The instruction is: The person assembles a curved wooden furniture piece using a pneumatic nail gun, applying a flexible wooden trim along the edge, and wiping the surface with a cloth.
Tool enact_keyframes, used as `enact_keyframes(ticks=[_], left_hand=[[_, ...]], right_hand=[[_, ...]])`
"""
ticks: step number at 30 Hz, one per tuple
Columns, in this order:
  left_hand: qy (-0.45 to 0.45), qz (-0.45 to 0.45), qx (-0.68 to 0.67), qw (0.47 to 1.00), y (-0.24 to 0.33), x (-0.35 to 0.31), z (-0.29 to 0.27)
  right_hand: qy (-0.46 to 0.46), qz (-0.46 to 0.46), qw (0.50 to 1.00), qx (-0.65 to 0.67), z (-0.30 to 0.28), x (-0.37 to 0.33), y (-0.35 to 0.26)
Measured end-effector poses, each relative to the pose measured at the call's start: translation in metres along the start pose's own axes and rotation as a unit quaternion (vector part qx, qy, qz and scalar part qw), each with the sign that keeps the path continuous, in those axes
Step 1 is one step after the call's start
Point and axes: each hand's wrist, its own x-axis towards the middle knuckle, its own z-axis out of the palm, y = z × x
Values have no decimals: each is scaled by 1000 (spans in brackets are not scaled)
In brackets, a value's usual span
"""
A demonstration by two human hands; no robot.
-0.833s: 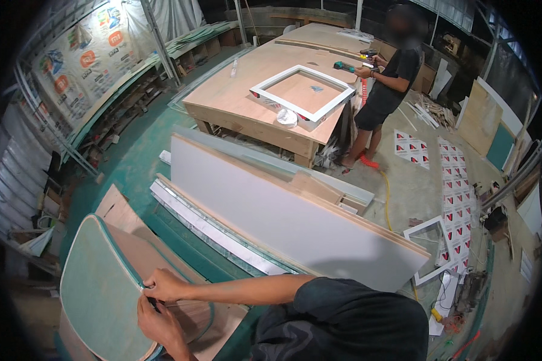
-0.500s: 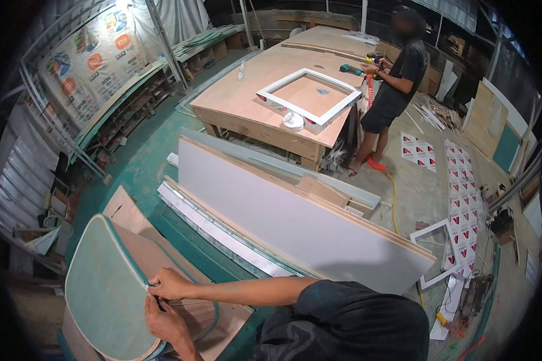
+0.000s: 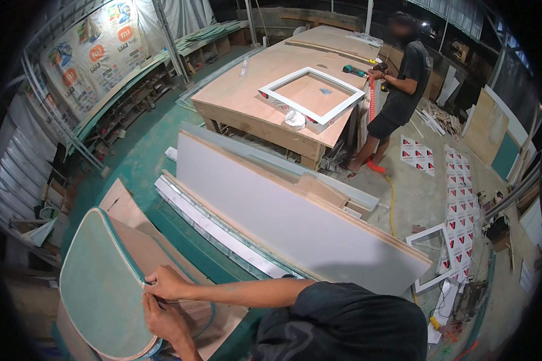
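A rounded piece with a pale green top (image 3: 96, 283) and a thin pale strip round its rim stands at the lower left. Its brown side (image 3: 140, 249) faces my arms. My right hand (image 3: 167, 284) is closed in a pinch at the rim near the top's right edge. Just below it, my left hand (image 3: 164, 322) has its fingers bent and pressed together against the same edge. The fingertips of both hands nearly meet. Whatever lies between them is too small and hidden to name.
A long pale panel (image 3: 283, 207) stands on edge ahead of me, with white strips (image 3: 211, 231) alongside. Beyond is a wooden worktable (image 3: 235, 90) bearing a white frame (image 3: 337, 111). A person (image 3: 403, 78) there handles a green power tool (image 3: 354, 71) beside a red coiled hose (image 3: 373, 102).
The view has shifted slightly. My hands stay at the same spot on the rim, with little visible movement. The other person's hands and tool have moved a little.
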Motion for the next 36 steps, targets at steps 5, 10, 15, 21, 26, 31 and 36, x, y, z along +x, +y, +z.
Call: enact_keyframes(ticks=[5,10,15,21,26,31,36], left_hand=[[-3,-9,-5,1000,5,1,-1],[-4,11,-88,996,19,2,-10],[82,72,-1,994,-1,0,10],[111,48,50,991,2,4,6],[106,46,63,991,2,3,8],[100,35,94,990,5,6,9],[111,26,111,987,8,7,13]], right_hand=[[15,15,1000,4,0,-3,-2],[28,-37,999,22,17,-1,10],[-19,14,997,76,-1,-2,-7],[-50,64,992,95,6,4,1],[-95,90,985,112,-1,5,7],[-131,117,967,187,-10,6,16],[-125,119,958,228,-10,2,12]])
